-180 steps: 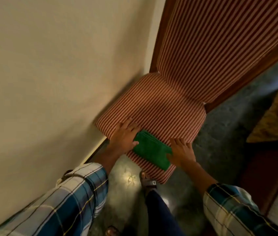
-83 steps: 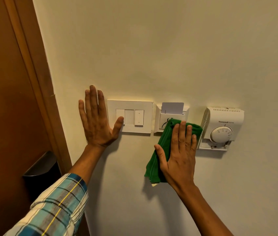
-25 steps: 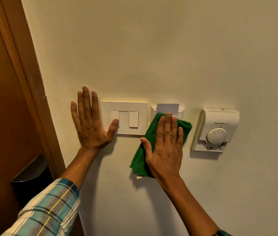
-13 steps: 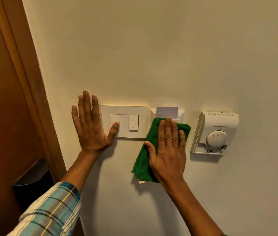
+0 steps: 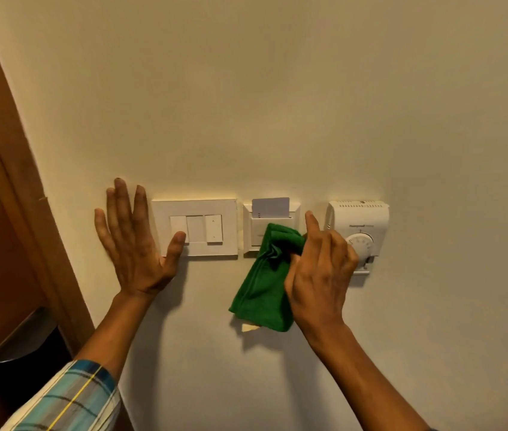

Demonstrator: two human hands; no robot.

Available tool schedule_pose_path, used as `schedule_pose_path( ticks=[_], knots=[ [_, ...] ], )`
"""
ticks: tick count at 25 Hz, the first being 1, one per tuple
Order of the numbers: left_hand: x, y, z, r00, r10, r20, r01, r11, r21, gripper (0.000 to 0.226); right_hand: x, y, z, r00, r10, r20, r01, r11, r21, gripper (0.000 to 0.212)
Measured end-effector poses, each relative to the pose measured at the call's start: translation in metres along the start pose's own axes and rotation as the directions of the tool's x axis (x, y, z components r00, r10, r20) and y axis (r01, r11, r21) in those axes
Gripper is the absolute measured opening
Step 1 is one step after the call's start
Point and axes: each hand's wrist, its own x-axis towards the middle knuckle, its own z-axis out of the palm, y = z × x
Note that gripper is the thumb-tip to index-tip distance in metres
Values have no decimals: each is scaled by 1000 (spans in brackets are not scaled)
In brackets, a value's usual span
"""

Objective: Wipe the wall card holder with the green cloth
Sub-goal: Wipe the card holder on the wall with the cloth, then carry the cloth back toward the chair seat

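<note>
The white wall card holder is fixed to the cream wall with a pale key card standing in its top slot. The green cloth covers the holder's lower right part and hangs down below it. My right hand grips the bunched cloth at the holder's right edge, index finger pointing up. My left hand rests flat on the wall, fingers spread, its thumb touching the switch plate.
A white switch plate sits just left of the holder. A white dial thermostat is on the right, partly behind my right hand. A brown wooden door frame runs along the left, with a dark metal handle low down.
My right hand has gone from pressing flat on the cloth to bunching it in its fingers, and has shifted right and down, uncovering more of the holder's front. My left hand stays put.
</note>
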Motion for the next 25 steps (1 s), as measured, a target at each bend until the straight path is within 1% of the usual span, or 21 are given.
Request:
schedule_pose_path(
  ticks=[2, 4, 5, 6, 7, 8, 9, 10, 11, 12, 13, 14, 15, 16, 17, 19, 20, 22, 24, 25],
  knots=[
    [-15, 22, -13, 996, -81, -31, 78, 993, -90, 75, 10, 4, -15, 993, -12, 116, 10, 1000, 14, 37],
    [-47, 56, -29, 995, -104, -7, 100, 971, -218, 67, 14, 12, -34, 974, -48, 221, 36, 998, 59, 22],
    [-71, 78, -37, 995, -87, 42, 96, 953, -286, 67, 13, 19, -46, 961, -49, 270, 23, 995, 101, 21],
    [-96, 103, -44, 990, -82, 118, 119, 928, -352, 68, 11, 31, -60, 945, -23, 326, -32, 986, 162, 22],
    [-120, 128, -51, 967, -114, 226, 200, 893, -404, 73, 10, 43, -74, 918, 35, 394, -139, 961, 239, 21],
    [-142, 157, -57, 908, -198, 370, 358, 826, -436, 82, 9, 59, -87, 868, 109, 485, -282, 911, 301, 20],
    [-160, 189, -60, 773, -319, 549, 588, 684, -432, 90, 7, 81, -99, 805, 184, 565, -419, 849, 321, 23],
    [-175, 219, -58, 554, -391, 735, 813, 444, -376, 96, 5, 107, -110, 743, 249, 621, -537, 775, 332, 26],
    [-184, 243, -52, 307, -357, 882, 951, 151, -269, 96, 3, 134, -118, 674, 303, 674, -648, 680, 342, 28],
    [-192, 269, -45, 62, -211, 976, 987, -131, -91, 86, -2, 166, -129, 600, 356, 716, -745, 574, 340, 26],
    [-200, 294, -35, -114, -36, 993, 945, -313, 97, 73, -10, 202, -144, 532, 406, 743, -818, 472, 328, 23],
    [-211, 315, -24, -202, 77, 976, 893, -394, 216, 59, -22, 236, -158, 476, 447, 757, -865, 395, 310, 21],
    [-222, 332, -14, -226, 131, 965, 874, -411, 260, 51, -36, 267, -171, 424, 490, 762, -897, 345, 277, 21],
    [-234, 353, -2, -235, 151, 960, 888, -369, 275, 47, -55, 303, -184, 365, 544, 756, -926, 296, 234, 21],
    [-252, 378, 11, -257, 159, 953, 912, -285, 294, 45, -80, 342, -199, 291, 601, 744, -954, 239, 180, 21],
    [-293, 417, 40, -310, 169, 936, 943, -67, 324, 41, -136, 410, -217, 132, 672, 729, -990, 120, 68, 18],
    [-318, 433, 55, -348, 191, 918, 937, 31, 348, 35, -169, 442, -223, 53, 704, 708, -998, 64, 11, 15],
    [-381, 467, 87, -460, 189, 867, 879, 235, 415, 29, -244, 498, -230, -116, 754, 646, -991, -45, -125, 12],
    [-445, 498, 113, -505, 130, 853, 806, 423, 413, 42, -317, 540, -230, -249, 767, 592, -961, -119, -250, 9],
    [-482, 517, 124, -496, 95, 863, 769, 510, 386, 50, -356, 558, -231, -302, 773, 558, -939, -139, -316, 8]
  ],
)
